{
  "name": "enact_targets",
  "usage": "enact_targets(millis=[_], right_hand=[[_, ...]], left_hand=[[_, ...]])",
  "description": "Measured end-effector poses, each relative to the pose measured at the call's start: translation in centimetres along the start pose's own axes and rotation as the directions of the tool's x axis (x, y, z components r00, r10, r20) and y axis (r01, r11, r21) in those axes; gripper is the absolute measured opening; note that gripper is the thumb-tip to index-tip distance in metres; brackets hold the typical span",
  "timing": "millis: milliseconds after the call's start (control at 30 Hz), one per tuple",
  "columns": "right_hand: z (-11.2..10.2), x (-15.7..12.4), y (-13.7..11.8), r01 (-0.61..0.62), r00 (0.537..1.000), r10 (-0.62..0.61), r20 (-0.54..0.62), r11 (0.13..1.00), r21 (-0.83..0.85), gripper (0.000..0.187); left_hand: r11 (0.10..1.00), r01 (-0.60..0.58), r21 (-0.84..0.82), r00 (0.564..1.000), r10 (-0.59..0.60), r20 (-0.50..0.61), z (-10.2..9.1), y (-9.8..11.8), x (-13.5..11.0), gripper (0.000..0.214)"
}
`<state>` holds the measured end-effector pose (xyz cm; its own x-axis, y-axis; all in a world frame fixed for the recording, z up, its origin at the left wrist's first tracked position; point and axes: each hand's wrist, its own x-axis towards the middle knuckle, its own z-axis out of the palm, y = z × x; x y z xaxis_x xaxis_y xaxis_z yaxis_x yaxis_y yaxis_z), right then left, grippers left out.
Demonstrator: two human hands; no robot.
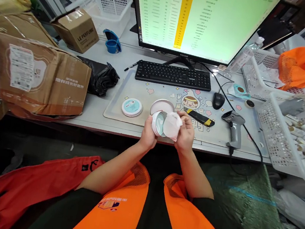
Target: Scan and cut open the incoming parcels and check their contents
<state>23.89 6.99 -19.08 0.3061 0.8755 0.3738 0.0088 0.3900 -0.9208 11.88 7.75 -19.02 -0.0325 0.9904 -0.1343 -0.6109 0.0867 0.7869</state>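
A desk (96,110) carries a pale printed mat (133,88), and a black keyboard (174,75) lies along the mat's far edge. On the near side of the keyboard are both hands: the left hand (149,135) is curled around an open jar (157,123), and the right hand (185,133) is nearly closed, pinching a white cover (172,125) by its edge.

The jar is round and white-walled, with its mouth tilted up and pale blue-green showing inside; whether that is contents or lining I cannot tell. It is raised in front of the keyboard, between the two hands, its left side against the left hand. The cover, thin and round, overlaps the mouth on the side towards the right hand. A shallow lid (163,105) rests between the jar and the keyboard.
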Motion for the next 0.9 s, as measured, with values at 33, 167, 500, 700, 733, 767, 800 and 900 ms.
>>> enact_targets(millis=[33,167,500,700,733,767,800,900], right_hand=[[-0.3,0.2,0.3,-0.073,0.997,0.075,-0.029,0.994,0.085,0.035],[-0.9,0.3,0.3,-0.143,0.980,0.158,-0.117,0.981,0.132,0.037],[0.2,-6.5,-0.9,0.516,0.832,-0.224,0.508,0.648,-0.560,0.078],[-1.5,-5.0,-1.2,0.517,0.757,-0.137,0.638,0.723,-0.459,0.078],[-1.8,-4.6,-1.0,0.525,0.738,-0.148,0.658,0.738,-0.424,0.074],[-1.9,-4.3,-0.8,0.541,0.716,-0.161,0.679,0.742,-0.395,0.070],[-1.9,-4.1,-0.6,0.563,0.695,-0.174,0.698,0.736,-0.377,0.068],[-1.5,-3.8,-0.1,0.620,0.674,-0.183,0.716,0.667,-0.413,0.069]], left_hand=[[0.999,0.014,-0.032,1.000,-0.014,0.003,0.3,0.2,-0.1,0.059],[0.999,0.032,-0.038,0.999,-0.031,0.027,0.9,-0.1,-0.5,0.060],[0.949,0.246,-0.195,0.958,-0.269,-0.101,1.1,0.8,-0.3,0.050],[0.912,0.368,-0.180,0.914,-0.390,-0.108,0.6,2.1,-0.3,0.038],[0.911,0.368,-0.185,0.914,-0.391,-0.110,0.6,2.2,-0.3,0.039],[0.906,0.374,-0.198,0.910,-0.400,-0.110,0.5,2.4,-0.2,0.041],[0.894,0.393,-0.217,0.901,-0.421,-0.101,0.5,2.6,-0.1,0.045],[0.819,0.508,-0.267,0.848,-0.530,-0.012,0.6,3.3,0.0,0.060]])
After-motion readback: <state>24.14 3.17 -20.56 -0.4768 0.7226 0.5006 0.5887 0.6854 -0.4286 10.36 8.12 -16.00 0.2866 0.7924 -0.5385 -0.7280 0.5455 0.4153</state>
